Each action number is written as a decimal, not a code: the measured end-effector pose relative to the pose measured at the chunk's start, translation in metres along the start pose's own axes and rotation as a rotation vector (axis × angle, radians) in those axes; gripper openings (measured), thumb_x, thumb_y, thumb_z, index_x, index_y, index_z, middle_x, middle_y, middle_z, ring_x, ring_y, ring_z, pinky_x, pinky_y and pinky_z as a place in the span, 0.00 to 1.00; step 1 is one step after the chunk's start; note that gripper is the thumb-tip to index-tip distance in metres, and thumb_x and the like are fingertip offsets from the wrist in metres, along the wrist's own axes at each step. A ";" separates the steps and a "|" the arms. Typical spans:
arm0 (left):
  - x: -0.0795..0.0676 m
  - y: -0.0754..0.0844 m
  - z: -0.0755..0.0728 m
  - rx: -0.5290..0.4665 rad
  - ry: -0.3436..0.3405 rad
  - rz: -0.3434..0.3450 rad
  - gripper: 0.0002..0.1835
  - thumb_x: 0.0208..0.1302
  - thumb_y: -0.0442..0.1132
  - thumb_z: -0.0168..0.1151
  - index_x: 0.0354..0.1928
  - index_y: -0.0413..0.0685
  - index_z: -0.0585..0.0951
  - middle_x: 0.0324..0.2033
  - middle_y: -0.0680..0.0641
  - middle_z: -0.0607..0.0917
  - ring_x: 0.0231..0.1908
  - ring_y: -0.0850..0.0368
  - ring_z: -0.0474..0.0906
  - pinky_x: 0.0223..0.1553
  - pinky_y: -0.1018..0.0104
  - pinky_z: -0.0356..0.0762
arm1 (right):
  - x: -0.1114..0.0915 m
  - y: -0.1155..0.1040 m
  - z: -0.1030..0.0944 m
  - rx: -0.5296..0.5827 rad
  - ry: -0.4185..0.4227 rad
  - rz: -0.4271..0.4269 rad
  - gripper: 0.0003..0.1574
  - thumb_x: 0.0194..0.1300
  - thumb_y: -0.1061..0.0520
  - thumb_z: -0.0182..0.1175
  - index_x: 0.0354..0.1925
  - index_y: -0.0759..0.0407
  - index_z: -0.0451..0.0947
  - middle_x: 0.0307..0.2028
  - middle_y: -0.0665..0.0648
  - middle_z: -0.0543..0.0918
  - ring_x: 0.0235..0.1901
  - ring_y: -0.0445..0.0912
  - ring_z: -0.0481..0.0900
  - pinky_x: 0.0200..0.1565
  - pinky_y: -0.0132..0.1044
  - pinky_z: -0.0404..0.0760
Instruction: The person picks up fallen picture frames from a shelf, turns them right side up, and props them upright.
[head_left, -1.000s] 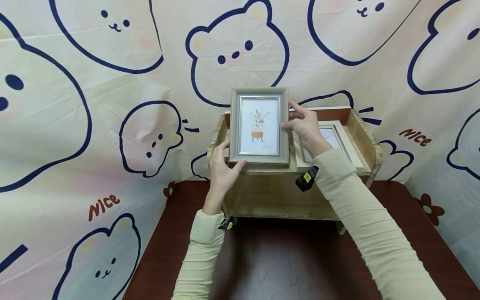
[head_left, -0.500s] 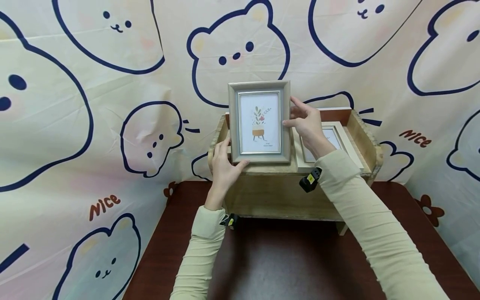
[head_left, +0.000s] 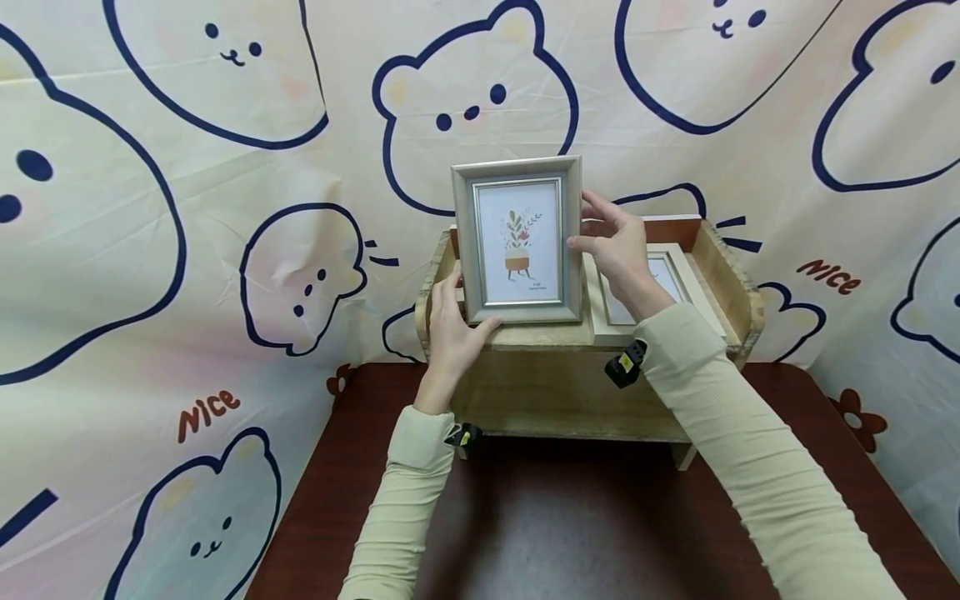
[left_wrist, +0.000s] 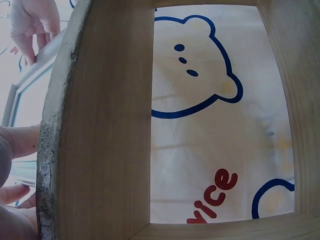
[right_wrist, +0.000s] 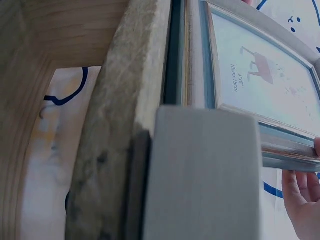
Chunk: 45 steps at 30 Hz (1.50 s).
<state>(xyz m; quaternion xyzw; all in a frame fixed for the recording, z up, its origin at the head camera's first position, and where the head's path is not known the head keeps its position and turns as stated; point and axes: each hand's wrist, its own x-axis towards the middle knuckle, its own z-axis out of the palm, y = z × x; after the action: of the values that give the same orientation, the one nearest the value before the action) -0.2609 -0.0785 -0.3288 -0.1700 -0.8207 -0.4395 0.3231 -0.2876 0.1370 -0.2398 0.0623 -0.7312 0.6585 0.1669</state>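
Observation:
A grey-beige picture frame (head_left: 517, 312) with a potted-plant print stands nearly upright over the left part of a wooden shelf's top (head_left: 543, 335). My left hand (head_left: 453, 333) grips its lower left corner, thumb at the bottom edge and fingers along the left side. With thumb in front and fingers partly hidden behind, my right hand (head_left: 618, 250) pinches the right edge. In the right wrist view, the fingers of that hand (right_wrist: 302, 200) lie against the frame's edge (right_wrist: 300, 147). A second, cream picture frame (head_left: 708, 308) lies face up on the shelf, partly covered by my right forearm.
Raised wooden sides (head_left: 727, 267) and a reddish-brown back board (head_left: 671, 229) bound the shelf top. The shelf stands on a dark red-brown table (head_left: 555, 517). A cloth printed with cartoon bears (head_left: 300, 167) hangs behind and at both sides.
Both hands have moved slightly up with the grey-beige frame. Its top edge has risen and the frame looks larger and turned a little. The cream frame has stayed in place.

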 end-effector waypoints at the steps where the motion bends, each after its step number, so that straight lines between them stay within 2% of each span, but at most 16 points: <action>1: 0.000 0.000 0.000 -0.001 0.003 0.009 0.44 0.42 0.32 0.74 0.62 0.37 0.61 0.51 0.37 0.68 0.50 0.46 0.68 0.49 0.58 0.70 | 0.000 0.000 0.000 -0.009 0.003 -0.010 0.40 0.52 0.74 0.59 0.62 0.51 0.68 0.50 0.57 0.75 0.45 0.46 0.74 0.50 0.39 0.73; 6: -0.001 -0.002 0.001 -0.007 0.025 0.039 0.45 0.41 0.32 0.74 0.62 0.36 0.61 0.51 0.37 0.67 0.49 0.46 0.68 0.47 0.59 0.71 | -0.001 0.000 0.001 -0.046 0.011 -0.048 0.34 0.52 0.74 0.60 0.57 0.57 0.70 0.49 0.57 0.76 0.45 0.46 0.74 0.48 0.38 0.73; 11: -0.004 -0.003 0.004 -0.031 0.063 0.047 0.43 0.41 0.32 0.74 0.61 0.37 0.61 0.49 0.38 0.67 0.42 0.45 0.72 0.43 0.62 0.74 | 0.000 -0.001 0.002 -0.064 -0.003 -0.068 0.29 0.52 0.74 0.60 0.53 0.61 0.70 0.48 0.58 0.76 0.46 0.46 0.74 0.49 0.37 0.72; 16: -0.007 -0.004 0.008 -0.058 0.090 0.067 0.39 0.44 0.30 0.71 0.59 0.37 0.61 0.49 0.38 0.66 0.36 0.45 0.75 0.40 0.62 0.76 | 0.003 -0.004 0.003 -0.064 -0.019 -0.075 0.29 0.52 0.75 0.59 0.53 0.62 0.69 0.49 0.58 0.76 0.48 0.46 0.73 0.49 0.37 0.73; 23: -0.011 -0.003 0.008 -0.061 0.113 0.097 0.32 0.49 0.26 0.64 0.57 0.37 0.61 0.47 0.37 0.67 0.34 0.45 0.78 0.33 0.63 0.78 | 0.007 -0.005 0.005 -0.046 -0.046 -0.103 0.28 0.51 0.78 0.57 0.51 0.63 0.67 0.49 0.61 0.75 0.49 0.49 0.74 0.49 0.38 0.73; 27: -0.013 -0.003 0.007 -0.063 0.122 0.129 0.31 0.50 0.24 0.63 0.56 0.35 0.62 0.45 0.36 0.70 0.33 0.45 0.79 0.32 0.62 0.78 | 0.010 -0.007 0.004 -0.080 -0.057 -0.138 0.29 0.50 0.78 0.57 0.51 0.64 0.68 0.50 0.61 0.76 0.49 0.49 0.73 0.49 0.38 0.73; 30: -0.014 -0.004 0.006 -0.053 0.127 0.141 0.31 0.49 0.24 0.63 0.56 0.35 0.62 0.45 0.36 0.71 0.33 0.46 0.79 0.30 0.63 0.78 | 0.012 -0.011 0.002 -0.132 -0.068 -0.190 0.32 0.52 0.76 0.56 0.56 0.62 0.67 0.49 0.61 0.76 0.47 0.48 0.74 0.45 0.37 0.74; 36: -0.014 -0.003 0.006 -0.040 0.127 0.138 0.31 0.49 0.23 0.62 0.57 0.35 0.62 0.45 0.36 0.72 0.34 0.46 0.78 0.31 0.63 0.78 | 0.016 -0.022 -0.001 -0.284 -0.098 -0.296 0.45 0.56 0.72 0.54 0.67 0.44 0.56 0.51 0.58 0.75 0.45 0.48 0.76 0.42 0.39 0.76; 39: -0.016 -0.002 0.005 -0.038 0.125 0.131 0.32 0.49 0.22 0.62 0.57 0.35 0.62 0.46 0.35 0.72 0.34 0.46 0.78 0.31 0.62 0.78 | 0.017 -0.025 0.000 -0.334 -0.116 -0.298 0.46 0.58 0.72 0.53 0.68 0.40 0.53 0.53 0.58 0.74 0.46 0.48 0.76 0.44 0.42 0.77; 45: -0.023 0.002 0.004 -0.021 0.117 0.129 0.33 0.49 0.22 0.63 0.58 0.34 0.62 0.46 0.36 0.72 0.34 0.46 0.78 0.31 0.62 0.77 | 0.019 -0.027 0.002 -0.328 -0.125 -0.277 0.46 0.58 0.73 0.51 0.67 0.39 0.54 0.54 0.58 0.73 0.48 0.48 0.75 0.46 0.42 0.76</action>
<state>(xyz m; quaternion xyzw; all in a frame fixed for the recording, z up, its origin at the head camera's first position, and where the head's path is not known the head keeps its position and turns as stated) -0.2441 -0.0739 -0.3449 -0.1999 -0.7832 -0.4354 0.3963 -0.2975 0.1343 -0.2084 0.1750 -0.8217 0.4965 0.2183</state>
